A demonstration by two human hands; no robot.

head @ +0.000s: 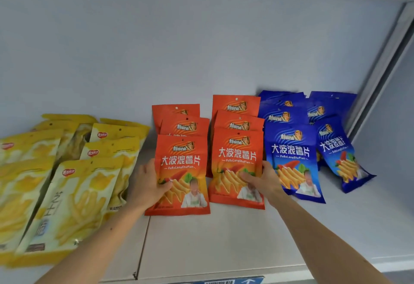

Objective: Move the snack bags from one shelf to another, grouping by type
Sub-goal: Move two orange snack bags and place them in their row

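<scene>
setting two orange bags into the orange rows on the shelf [224,239].

my left hand [149,185] is gripping the left orange bag [181,171], my right hand [263,181] is pinching the right orange bag [237,165]; i am keeping both upright, between the yellow bags [74,194] and the blue bags [293,158].

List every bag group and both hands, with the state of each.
left hand: grips front bag of left orange stack
right hand: grips front bag of right orange stack
orange bags: two overlapping rows, leaning back
blue bags: two rows, right of orange
yellow bags: overlapping, lying tilted, far left
</scene>
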